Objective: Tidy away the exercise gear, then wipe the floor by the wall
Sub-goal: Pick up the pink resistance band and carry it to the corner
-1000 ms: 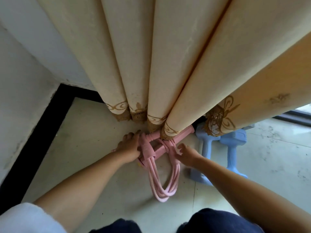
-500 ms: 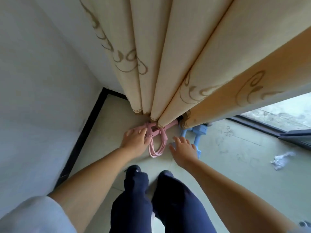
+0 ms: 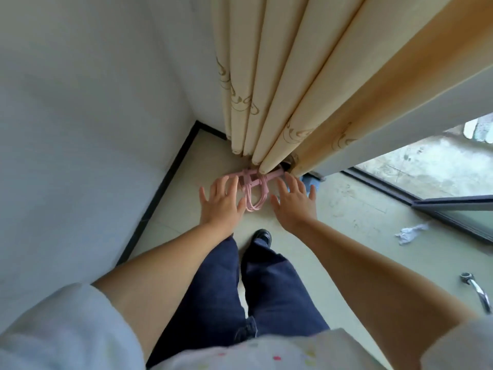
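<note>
Pink tubing, the resistance band (image 3: 253, 186), lies on the pale floor (image 3: 346, 217) in the corner, at the foot of the cream curtain (image 3: 293, 89); its handles sit side by side against the curtain hem with the far end tucked under a fold, and its looped cords trail toward the person. Both hands are spread wide, fingers straight and apart, palms down, and grip nothing. The left hand (image 3: 222, 202) hangs just left of the loops, its fingertips near the handles; whether they touch cannot be told. The right hand (image 3: 293, 202) hangs just right of the loops. A bit of blue, a dumbbell (image 3: 310, 182), peeks out past the right fingers beneath the curtain edge, mostly hidden. A white wall (image 3: 93, 129) with a black skirting (image 3: 162, 185) runs along the left. To the right, well apart from the hands, a crumpled white wipe (image 3: 409, 232) lies on the floor near the dark door track (image 3: 416, 201), and a chrome object (image 3: 477, 295) shows at the right edge. Dark blue trousers (image 3: 240, 289) and one black shoe (image 3: 262, 236) stand below the hands.
</note>
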### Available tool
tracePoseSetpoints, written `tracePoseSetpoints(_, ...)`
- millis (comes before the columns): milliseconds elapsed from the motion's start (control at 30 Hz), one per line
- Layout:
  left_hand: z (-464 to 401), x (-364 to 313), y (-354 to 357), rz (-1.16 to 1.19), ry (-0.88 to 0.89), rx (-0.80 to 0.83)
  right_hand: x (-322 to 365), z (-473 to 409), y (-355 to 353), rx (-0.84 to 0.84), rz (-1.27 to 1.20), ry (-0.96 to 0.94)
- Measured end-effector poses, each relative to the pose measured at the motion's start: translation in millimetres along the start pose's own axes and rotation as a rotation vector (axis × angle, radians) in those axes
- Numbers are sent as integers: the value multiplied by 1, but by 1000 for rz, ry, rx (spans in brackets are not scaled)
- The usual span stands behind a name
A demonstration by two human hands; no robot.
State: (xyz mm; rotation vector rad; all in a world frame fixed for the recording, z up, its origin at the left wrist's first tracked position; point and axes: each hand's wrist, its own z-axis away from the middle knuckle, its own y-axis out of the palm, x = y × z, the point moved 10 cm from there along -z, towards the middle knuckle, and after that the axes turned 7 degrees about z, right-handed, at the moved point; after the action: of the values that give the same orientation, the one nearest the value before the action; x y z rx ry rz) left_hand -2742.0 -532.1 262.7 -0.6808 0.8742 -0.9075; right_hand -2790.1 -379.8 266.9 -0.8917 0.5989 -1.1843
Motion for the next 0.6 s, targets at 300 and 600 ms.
tracePoseSetpoints(300,55,62,-44,15,-281,-183,37,12,-25,-7,119,-219)
tracePoseSetpoints(600,175,48,24,380,-813,-379,78,34,-32,-64,444,-725)
